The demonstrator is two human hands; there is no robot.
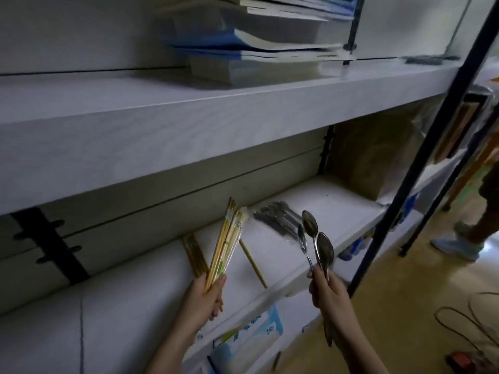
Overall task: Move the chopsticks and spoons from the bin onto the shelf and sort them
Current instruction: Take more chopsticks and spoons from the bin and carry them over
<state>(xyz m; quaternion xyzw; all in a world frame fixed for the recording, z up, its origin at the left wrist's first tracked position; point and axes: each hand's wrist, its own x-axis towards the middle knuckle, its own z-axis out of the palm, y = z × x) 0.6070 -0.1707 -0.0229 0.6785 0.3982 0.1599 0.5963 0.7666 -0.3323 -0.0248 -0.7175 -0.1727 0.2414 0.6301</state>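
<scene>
The left hand grips a bundle of chopsticks by its lower end, fingers curled round it, thumb along the near side. The bundle fans up and to the right over the shelf; some sticks are bare wood and at least one sits in a clear wrapper with green print. They overlap too much for an exact count, but there are several.

The right hand holds three spoons by their handles, fingers closed round them. The bowls point up: one highest in the middle, one lower and to the right, and a narrower one seen edge-on to the left. A handle end sticks out below the hand.

On the shelf, four brown chopsticks or so lie side by side behind the held bundle, near the back wall; the bundle hides part of them. One single chopstick lies apart to their right, running diagonally toward the front edge. Farther right rests a pile of metal cutlery, blurred, so its pieces cannot be counted.

The upper shelf carries a stack of books. A brown package stands at the right end of the lower shelf. Another person's leg and shoe show on the floor at the right.
</scene>
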